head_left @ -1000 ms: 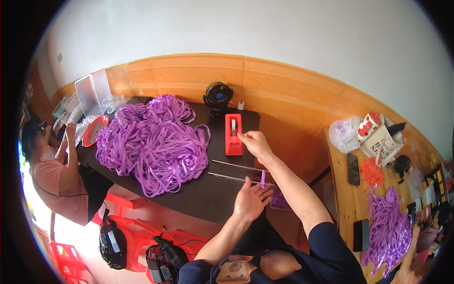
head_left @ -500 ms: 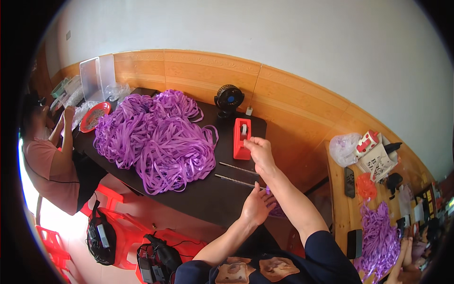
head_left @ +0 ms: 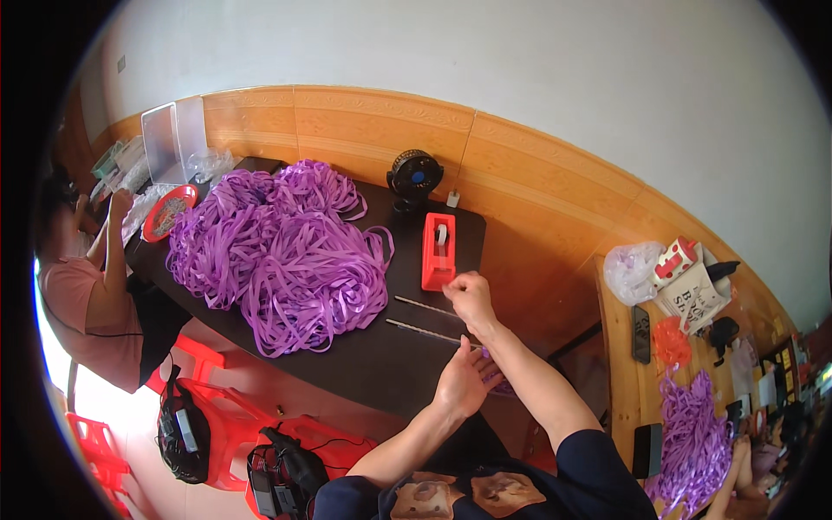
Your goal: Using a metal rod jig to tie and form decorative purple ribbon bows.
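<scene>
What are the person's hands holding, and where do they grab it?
The left hand pinches a purple ribbon piece at its end. The right hand, beside the red tape dispenser, is closed; what it holds cannot be told.

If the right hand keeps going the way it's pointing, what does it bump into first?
Probably the red tape dispenser. The right hand reaches up the dark table and the dispenser's near end sits just beyond its knuckles. Depth is hard to judge, so it could pass above.

The person wears a dark navy short-sleeved shirt [head_left: 520, 485] with a tan print on the chest, both forearms bare, no gloves.
</scene>
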`<state>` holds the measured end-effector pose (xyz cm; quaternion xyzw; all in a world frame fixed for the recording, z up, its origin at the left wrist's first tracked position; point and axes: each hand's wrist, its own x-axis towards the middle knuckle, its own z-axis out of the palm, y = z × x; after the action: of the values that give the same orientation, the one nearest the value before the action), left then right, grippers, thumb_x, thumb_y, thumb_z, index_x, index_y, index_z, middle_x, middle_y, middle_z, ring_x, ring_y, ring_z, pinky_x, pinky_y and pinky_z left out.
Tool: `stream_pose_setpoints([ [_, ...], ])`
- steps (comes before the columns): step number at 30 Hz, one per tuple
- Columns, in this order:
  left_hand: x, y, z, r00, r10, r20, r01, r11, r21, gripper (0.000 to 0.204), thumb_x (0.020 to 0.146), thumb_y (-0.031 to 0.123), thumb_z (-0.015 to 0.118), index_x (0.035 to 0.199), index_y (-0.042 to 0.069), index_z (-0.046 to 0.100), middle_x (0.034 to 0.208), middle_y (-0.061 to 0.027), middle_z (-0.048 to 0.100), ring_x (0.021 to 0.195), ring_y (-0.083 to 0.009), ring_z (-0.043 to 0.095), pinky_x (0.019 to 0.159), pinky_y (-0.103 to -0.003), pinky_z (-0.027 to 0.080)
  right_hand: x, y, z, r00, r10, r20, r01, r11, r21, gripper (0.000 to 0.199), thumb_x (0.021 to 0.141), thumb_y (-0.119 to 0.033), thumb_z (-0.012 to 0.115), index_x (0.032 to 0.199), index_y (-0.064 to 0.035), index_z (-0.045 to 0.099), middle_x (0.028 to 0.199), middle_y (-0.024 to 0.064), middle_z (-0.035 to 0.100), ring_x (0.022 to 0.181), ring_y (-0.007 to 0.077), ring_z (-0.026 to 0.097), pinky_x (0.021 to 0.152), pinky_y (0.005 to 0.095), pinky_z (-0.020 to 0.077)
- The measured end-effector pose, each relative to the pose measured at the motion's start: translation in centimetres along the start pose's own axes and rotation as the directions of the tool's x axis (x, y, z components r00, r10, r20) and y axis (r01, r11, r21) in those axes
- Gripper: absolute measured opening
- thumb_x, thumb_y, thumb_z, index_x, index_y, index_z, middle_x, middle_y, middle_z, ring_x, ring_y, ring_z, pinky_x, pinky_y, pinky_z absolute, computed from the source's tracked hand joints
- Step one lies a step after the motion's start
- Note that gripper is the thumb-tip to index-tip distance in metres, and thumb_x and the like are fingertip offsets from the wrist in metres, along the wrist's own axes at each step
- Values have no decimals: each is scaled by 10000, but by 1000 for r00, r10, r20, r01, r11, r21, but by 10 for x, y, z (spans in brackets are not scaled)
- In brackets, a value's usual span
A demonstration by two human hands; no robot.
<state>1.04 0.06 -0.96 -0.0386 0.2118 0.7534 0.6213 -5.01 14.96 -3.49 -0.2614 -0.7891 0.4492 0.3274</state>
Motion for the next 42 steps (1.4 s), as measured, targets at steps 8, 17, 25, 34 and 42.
stream_pose_setpoints([
  [8, 6, 1, -7, 1000, -7, 9, 6, 998, 57, 725, 965, 559, 298, 1372, -41, 319, 1376, -180, 412, 1236, -317, 405, 1050, -439, 283, 10, -25, -79, 859, -20, 512, -93, 977, 194, 100, 806, -51, 618, 733, 16, 629, 1142, 150, 576, 945, 169, 548, 822, 281, 428],
  [17, 4, 2, -3, 1000, 13, 2, -13, 996, 90, 729, 957, 571, 334, 1360, -37, 343, 1350, -169, 413, 1223, -285, 408, 1004, -413, 322, -9, -16, -138, 572, 55, 819, -189, 980, 66, 105, 884, -66, 566, 837, 11, 619, 1225, 124, 548, 1013, 170, 494, 864, 307, 431],
  [25, 1, 3, 3, 1000, 6, -31, -2, 993, 121, 715, 983, 534, 260, 1391, -52, 282, 1409, -188, 369, 1248, -310, 401, 1039, -432, 300, -12, -1, -133, 566, -11, 824, 55, 998, -24, 89, 857, -106, 607, 817, -28, 626, 1116, 94, 593, 1076, 236, 447, 975, 367, 327],
  [34, 4, 2, -2, 999, 17, -39, -11, 990, 139, 676, 985, 528, 262, 1365, -25, 345, 1380, -168, 409, 1217, -294, 421, 1016, -419, 317, -13, 6, -129, 595, -26, 803, 87, 996, -33, 156, 865, -146, 606, 759, -32, 621, 914, 56, 591, 1004, 226, 468, 917, 357, 351],
  [42, 4, 0, -3, 999, 39, -19, -37, 992, 119, 642, 962, 540, 369, 1293, -9, 401, 1285, -144, 447, 1181, -266, 443, 953, -399, 353, -11, 5, -123, 602, 8, 799, 132, 985, -109, 177, 855, -209, 606, 804, -51, 669, 902, 42, 605, 951, 229, 456, 884, 344, 377],
])
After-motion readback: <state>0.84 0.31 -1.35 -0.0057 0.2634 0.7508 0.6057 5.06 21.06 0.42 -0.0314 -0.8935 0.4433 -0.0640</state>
